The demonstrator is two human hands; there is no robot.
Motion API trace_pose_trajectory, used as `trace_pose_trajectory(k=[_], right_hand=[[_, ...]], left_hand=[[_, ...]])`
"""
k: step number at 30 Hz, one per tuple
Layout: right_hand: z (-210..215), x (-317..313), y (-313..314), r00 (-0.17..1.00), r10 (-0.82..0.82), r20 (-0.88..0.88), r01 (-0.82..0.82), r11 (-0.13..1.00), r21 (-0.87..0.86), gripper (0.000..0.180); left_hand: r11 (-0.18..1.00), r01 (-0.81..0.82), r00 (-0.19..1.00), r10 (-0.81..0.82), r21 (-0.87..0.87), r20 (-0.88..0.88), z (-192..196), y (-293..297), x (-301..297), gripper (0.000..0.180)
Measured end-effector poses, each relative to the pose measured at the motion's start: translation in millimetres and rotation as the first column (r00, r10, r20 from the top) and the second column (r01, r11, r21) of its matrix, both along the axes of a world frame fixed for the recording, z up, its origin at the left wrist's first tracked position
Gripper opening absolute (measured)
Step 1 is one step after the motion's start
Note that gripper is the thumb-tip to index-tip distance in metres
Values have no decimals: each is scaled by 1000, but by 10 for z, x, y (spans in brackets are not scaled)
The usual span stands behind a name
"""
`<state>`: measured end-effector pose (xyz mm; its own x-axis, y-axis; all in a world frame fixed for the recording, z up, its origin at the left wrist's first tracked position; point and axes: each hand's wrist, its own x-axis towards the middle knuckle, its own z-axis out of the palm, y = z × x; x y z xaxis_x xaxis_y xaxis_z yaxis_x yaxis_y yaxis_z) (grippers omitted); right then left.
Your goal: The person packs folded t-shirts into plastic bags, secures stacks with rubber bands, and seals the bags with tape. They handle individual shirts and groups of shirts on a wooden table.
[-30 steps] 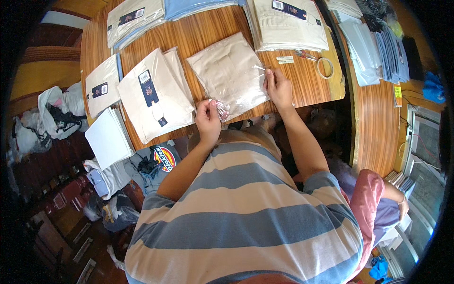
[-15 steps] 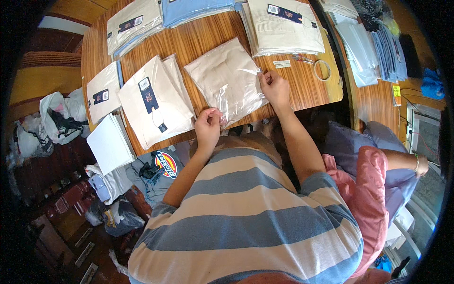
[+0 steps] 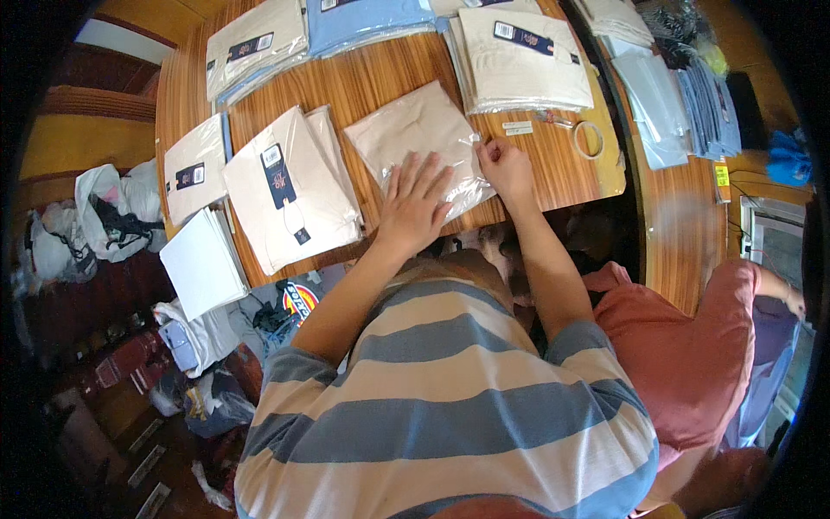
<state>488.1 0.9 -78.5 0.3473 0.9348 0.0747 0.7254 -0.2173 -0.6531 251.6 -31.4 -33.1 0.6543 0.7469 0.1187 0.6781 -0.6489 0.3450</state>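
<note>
A folded beige garment in a clear plastic bag (image 3: 406, 121) lies at an angle near the table's front edge. My left hand (image 3: 415, 208) rests palm down on its near part, fingers stretched out and slightly spread. At the bag's right edge, my right hand (image 3: 508, 169) is closed in a pinch on the plastic. Just left of this bag sits a stack of bagged beige garments (image 3: 290, 195) with a dark tag on top.
Bagged beige and blue garments (image 3: 372, 26) line the table's far side. At right lie white stickers (image 3: 519, 128) and a tape roll (image 3: 589, 139). White sheets (image 3: 201, 268) overhang the front left corner. A co-worker in pink (image 3: 683, 355) is close on my right.
My left hand has let go of the bag's near edge and now lies flat on top. My right hand keeps its pinch. The co-worker in pink has shifted nearer the lower right.
</note>
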Motion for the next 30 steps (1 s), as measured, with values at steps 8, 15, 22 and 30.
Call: trace_pose_trajectory(k=[8,15,22,30], right_hand=[[466,-149,72,954,139,265,-178,976,128,34],[131,-141,30,778,543,316,-556,829,-54,69],[353,-236,-517,855,502,130,-478,861,-176,66],[524,-315,-1206,831,475,289,-462,879,-115,49]], left_hand=[[1000,-23,1000,23,2,6,-251,48,-43,63],[1000,5,1000,-5,-9,13,-267,49,-55,64],[987,-149,981,156,-64,118,-62,-273,-315,71],[971,-227,973,223,-72,-55,-59,-325,-281,69]])
